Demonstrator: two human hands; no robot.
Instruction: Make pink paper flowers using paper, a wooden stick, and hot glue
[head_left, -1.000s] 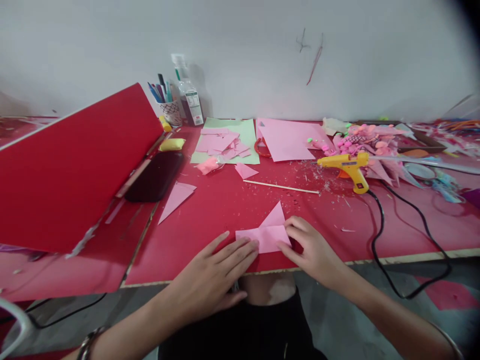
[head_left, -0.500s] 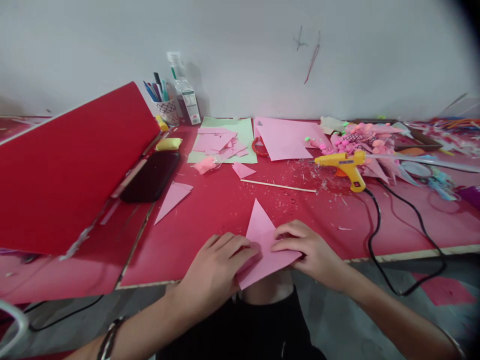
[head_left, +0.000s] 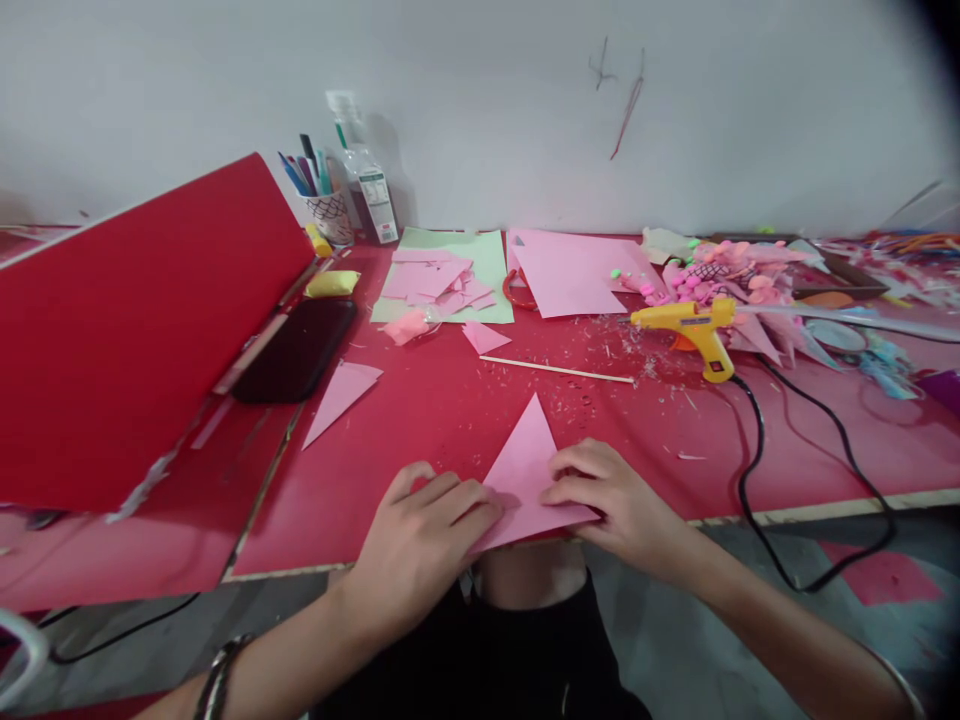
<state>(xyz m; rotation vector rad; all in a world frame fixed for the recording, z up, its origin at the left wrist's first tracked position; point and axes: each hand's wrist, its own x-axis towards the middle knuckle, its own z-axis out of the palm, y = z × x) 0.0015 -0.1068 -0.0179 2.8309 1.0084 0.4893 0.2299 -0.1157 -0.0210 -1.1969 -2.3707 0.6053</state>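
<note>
A triangular piece of pink paper (head_left: 523, 460) lies at the table's front edge, its point facing away from me. My left hand (head_left: 431, 530) grips its lower left corner, fingers bent over the top and the thumb hidden. On the right side, my right hand (head_left: 611, 500) pinches the paper near its right corner, with fingers curled on its surface. Beyond the hands are a small folded pink paper piece (head_left: 485, 338) and a thin pale stick (head_left: 556, 370). Another pink paper triangle (head_left: 341, 398) rests to the left.
A yellow glue gun (head_left: 697, 330) with a black cord lies at the right, beside a pile of pink paper cones (head_left: 750, 280). Pink sheets (head_left: 577, 275) lie at the back. A black phone (head_left: 296, 350) and a big red board (head_left: 142, 340) are at the left.
The pink paper has turned slightly clockwise, its tip shifting right and its lower left corner rising. My left hand has moved a little left; my right hand stays almost in place.
</note>
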